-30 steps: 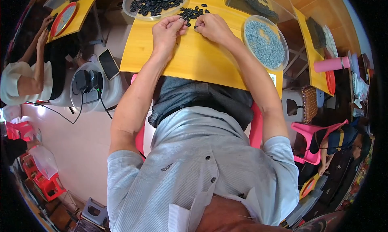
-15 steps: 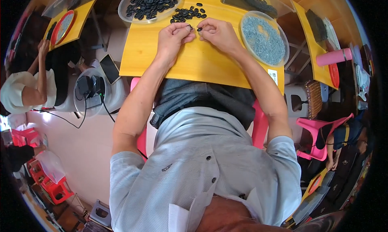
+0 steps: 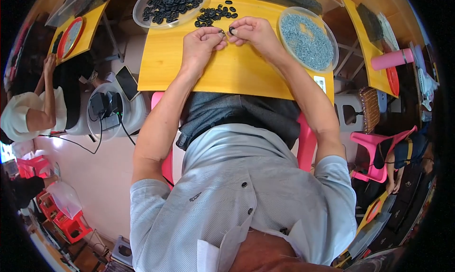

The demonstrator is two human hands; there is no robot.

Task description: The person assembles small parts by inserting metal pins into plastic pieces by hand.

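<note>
Both my hands are raised over the yellow table, fingertips close together. My right hand [image 3: 251, 32] pinches a small black oval plastic piece [image 3: 231, 30] between thumb and fingers. Closed in a pinch just beside it is my left hand [image 3: 203, 44], on a tiny dark, partly shiny thing [image 3: 222, 32] too small to name. Beyond the hands lies a loose group of black oval pieces [image 3: 208, 17] like the one in my right hand. The two held things sit a small gap apart.
A clear round tub [image 3: 138, 17] of black oval pieces stands at the table's far left. Another round tub [image 3: 335, 58], full of thin grey-blue pieces, is at the right. Behind is a clear bin [image 3: 327, 2]. Other people sit at both sides, near a pink bottle [image 3: 391, 63].
The black oval piece in my right hand has tilted up and shows more of its round face. My left hand keeps its pinch. The whole view has shifted slightly.
</note>
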